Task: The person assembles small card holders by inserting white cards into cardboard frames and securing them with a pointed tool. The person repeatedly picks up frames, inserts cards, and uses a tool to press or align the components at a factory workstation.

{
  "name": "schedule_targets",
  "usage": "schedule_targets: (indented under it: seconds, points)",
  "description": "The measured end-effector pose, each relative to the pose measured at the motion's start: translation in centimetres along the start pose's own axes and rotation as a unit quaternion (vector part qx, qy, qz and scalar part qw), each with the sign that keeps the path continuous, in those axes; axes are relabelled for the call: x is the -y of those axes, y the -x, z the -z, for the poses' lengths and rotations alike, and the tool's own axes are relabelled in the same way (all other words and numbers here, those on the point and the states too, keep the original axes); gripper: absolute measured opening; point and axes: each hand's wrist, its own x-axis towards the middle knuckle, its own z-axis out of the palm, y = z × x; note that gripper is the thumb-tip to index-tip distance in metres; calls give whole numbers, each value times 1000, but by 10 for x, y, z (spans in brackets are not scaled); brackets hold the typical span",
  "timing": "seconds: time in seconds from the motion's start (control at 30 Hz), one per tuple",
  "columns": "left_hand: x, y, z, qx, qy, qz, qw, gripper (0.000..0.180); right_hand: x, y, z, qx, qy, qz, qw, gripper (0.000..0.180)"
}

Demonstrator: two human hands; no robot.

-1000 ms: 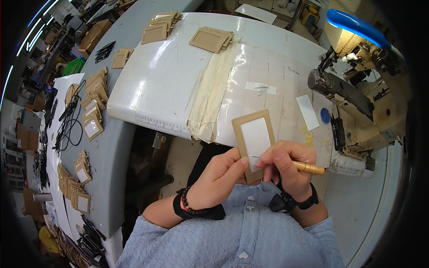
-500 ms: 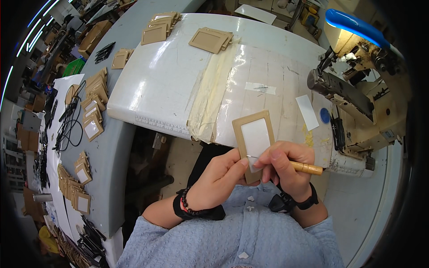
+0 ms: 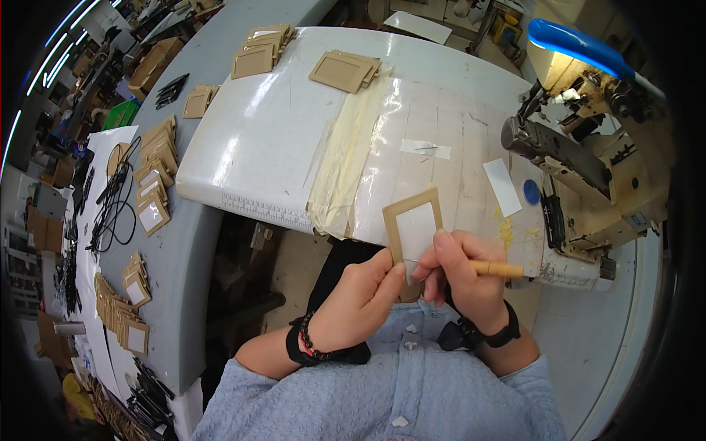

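With the clock face centred on the tan frame [image 3: 393, 228], you hold that frame between your hands, its upper end toward twelve and its lower end partly behind your fingers by your shirt [image 3: 353, 397]. A white panel [image 3: 418, 224] fills its middle.

Your left hand [image 3: 360, 298], coming in from seven, grips the frame's lower left edge, thumb on top; the fingers beneath are mostly hidden. Your right hand [image 3: 471, 275], at four, is closed around a tool with a wooden handle [image 3: 498, 270], whose back end points to about four. A thin metal tip [image 3: 412, 261] shows between your hands over the panel's lower part; you cannot tell here whether it pierces the panel.

On the white table [image 3: 254, 140], a clear tape patch [image 3: 425, 149] lies at twelve, and a white card [image 3: 502, 187] and a blue disc [image 3: 531, 192] sit near two. One stack of tan frames [image 3: 342, 71] is at eleven, well apart from your hands. The sewing machine [image 3: 618, 176] stands between two and three, the blue lamp [image 3: 577, 45] past one. On the grey table [image 3: 180, 294], more tan frames run from eight to ten, beside a black cable [image 3: 114, 198] near nine.
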Motion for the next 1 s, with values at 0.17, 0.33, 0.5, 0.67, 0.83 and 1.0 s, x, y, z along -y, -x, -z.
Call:
schedule_targets:
  seconds: [0.17,0.33,0.5,0.67,0.83,1.0]
  points:
    - [-16,0,-5,-16,-81,-45,996,20,5,-15,8,7,-110,-154,982,38]
    - [-26,0,-1,37,-115,52,991,29,-4,-19,9,-3,-151,-172,973,39]
    - [-8,-4,0,55,141,70,986,35,1,-7,-2,-50,-82,-80,992,37]
    - [-17,-2,0,59,197,80,975,35,0,3,4,-45,-70,27,996,35]
    - [-16,-2,-3,46,216,68,973,32,0,4,3,-26,-31,30,999,35]
    - [-14,-1,2,73,186,81,976,38,-1,3,5,-13,-59,16,998,31]
